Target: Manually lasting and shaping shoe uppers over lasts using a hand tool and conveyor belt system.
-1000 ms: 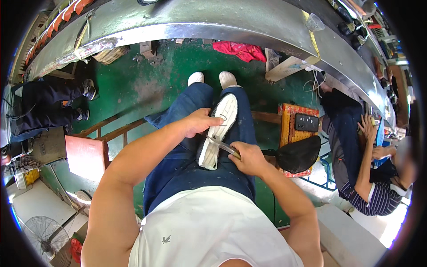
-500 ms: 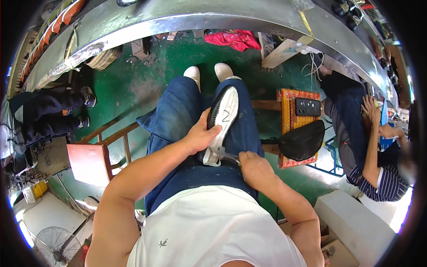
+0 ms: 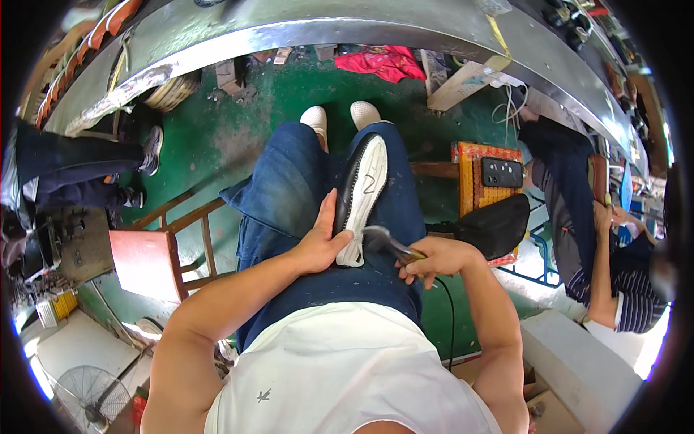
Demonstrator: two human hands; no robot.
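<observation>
A shoe (image 3: 370, 173) lies sole up along my lap, toe pointing away from me. Its underside is white with a dark handwritten mark, and stitching runs along the edge of the black upper. My left hand (image 3: 316, 244) grips it near the heel, thumb on the white underside and fingers along the black side. In my right hand (image 3: 442, 257) is a hammer (image 3: 383, 237) with a curved metal head, its handle wrapped by my fingers. The hammer head is just right of the heel, apart from the shoe.
A metal-edged bench (image 3: 311, 36) curves across the far side. To the right, a low stool (image 3: 470, 192) carries a phone (image 3: 502, 173) and a black cover (image 3: 499, 228). A red-seated chair (image 3: 148, 264) stands left. A co-worker (image 3: 622, 289) sits at right; another person's legs (image 3: 87, 159) show left.
My right hand has moved right with the hammer, whose head has come away from the heel. My left hand has slid slightly toward the heel. The legs at left have shifted.
</observation>
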